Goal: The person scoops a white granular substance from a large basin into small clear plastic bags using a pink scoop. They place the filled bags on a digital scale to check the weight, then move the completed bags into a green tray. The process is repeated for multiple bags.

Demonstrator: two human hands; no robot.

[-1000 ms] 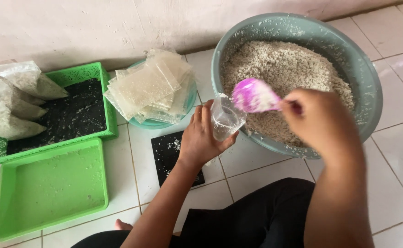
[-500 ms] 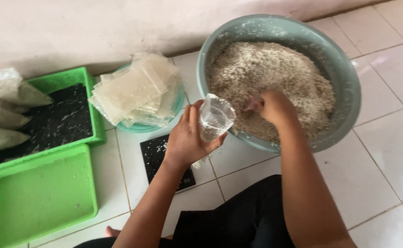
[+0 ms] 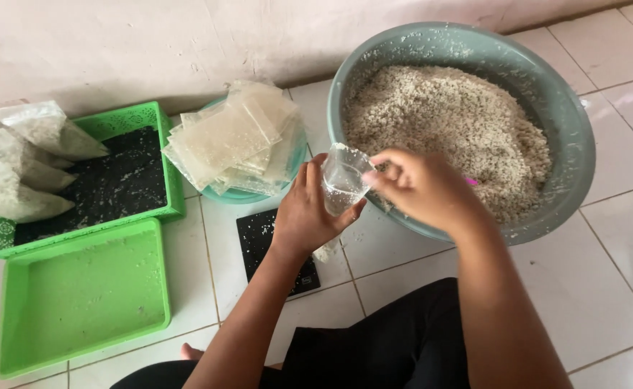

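Note:
My left hand (image 3: 309, 209) holds a small clear plastic bag (image 3: 343, 180) open at the near rim of a big grey-green basin (image 3: 568, 137) full of pale grain mix (image 3: 446, 122). My right hand (image 3: 421, 189) is closed around a pink scoop (image 3: 470, 181), of which only a sliver shows past the fingers. The hand touches the bag's mouth. A little grain lies in the bag.
A teal dish (image 3: 233, 194) carries a stack of empty clear bags (image 3: 233, 137). A green tray (image 3: 161, 115) at left holds filled bags (image 3: 21, 162); an empty green tray (image 3: 78, 295) lies below it. A black flat scale (image 3: 262, 241) sits under my left forearm.
The pink scoop was lifted at the bag, then dipped into the grain, and now my right hand has come back to the bag's mouth.

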